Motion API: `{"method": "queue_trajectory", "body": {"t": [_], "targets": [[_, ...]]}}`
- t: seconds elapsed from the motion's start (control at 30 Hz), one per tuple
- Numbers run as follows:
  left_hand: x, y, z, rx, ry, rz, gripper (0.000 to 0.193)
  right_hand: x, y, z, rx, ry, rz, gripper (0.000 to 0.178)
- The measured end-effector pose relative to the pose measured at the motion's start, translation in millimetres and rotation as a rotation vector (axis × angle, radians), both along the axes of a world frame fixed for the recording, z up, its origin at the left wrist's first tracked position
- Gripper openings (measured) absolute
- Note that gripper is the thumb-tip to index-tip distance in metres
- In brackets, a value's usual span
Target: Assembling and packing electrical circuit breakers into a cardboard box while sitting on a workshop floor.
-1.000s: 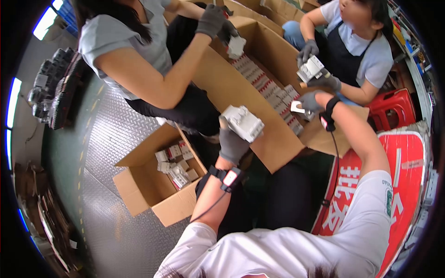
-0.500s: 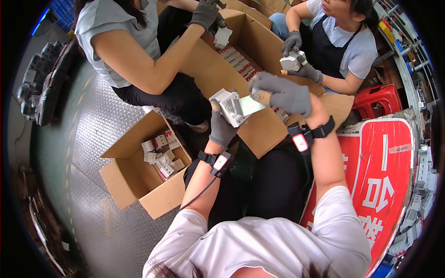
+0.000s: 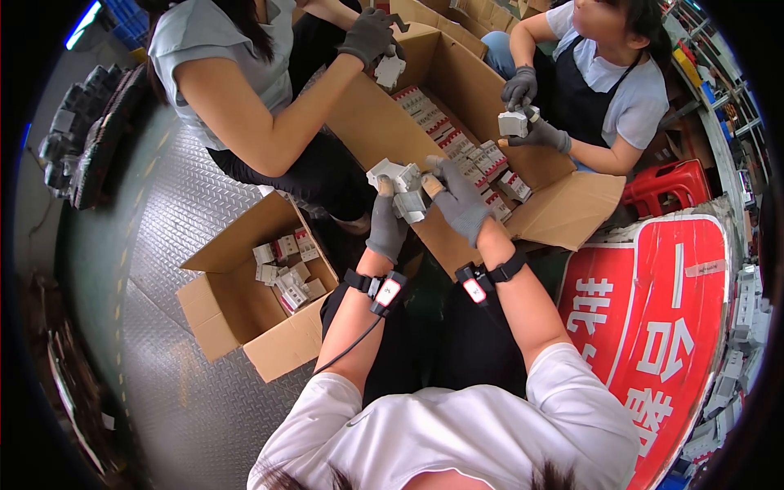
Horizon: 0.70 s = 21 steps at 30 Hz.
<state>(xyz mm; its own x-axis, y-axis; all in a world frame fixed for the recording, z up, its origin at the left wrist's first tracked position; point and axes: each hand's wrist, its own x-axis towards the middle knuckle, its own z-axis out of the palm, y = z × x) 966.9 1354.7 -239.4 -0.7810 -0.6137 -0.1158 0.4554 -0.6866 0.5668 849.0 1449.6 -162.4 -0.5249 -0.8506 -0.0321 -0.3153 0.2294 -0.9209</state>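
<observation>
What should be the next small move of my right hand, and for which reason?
Probably steady the white plastic part by its right edge with the right hand: the left hand holds it from the lower left, and the right fingertips are close to that edge, though contact is unclear.

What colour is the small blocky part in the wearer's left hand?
The blocky part is white to pale grey, clearest in the head view.

Glaring strip light [image 3: 83,26] upper left | sheen on metal floor [image 3: 163,220] | centre fairly sharp | edges bent, corners black
</observation>
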Motion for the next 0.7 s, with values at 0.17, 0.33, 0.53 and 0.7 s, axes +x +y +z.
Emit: {"method": "queue_trajectory", "body": {"t": [0.17,0.33,0.53,0.7], "targets": [[-1.8,4.5,-4.1,0.029,0.148,0.063,0.072,31.7,1.3,-17.7,-0.091,0.377,0.008,0.086],[1.3,4.8,1.9,-0.063,0.09,0.067,0.071,43.1,5.0,-7.0,0.113,0.573,-0.011,0.097],[-0.4,4.5,10.0,-0.13,0.042,-0.012,0.075,41.9,0.1,-9.6,0.28,0.559,-0.036,0.102],[-1.7,5.3,2.9,-0.043,0.074,-0.054,0.075,40.1,-5.9,-20.8,0.073,0.554,-0.093,0.102]]}}
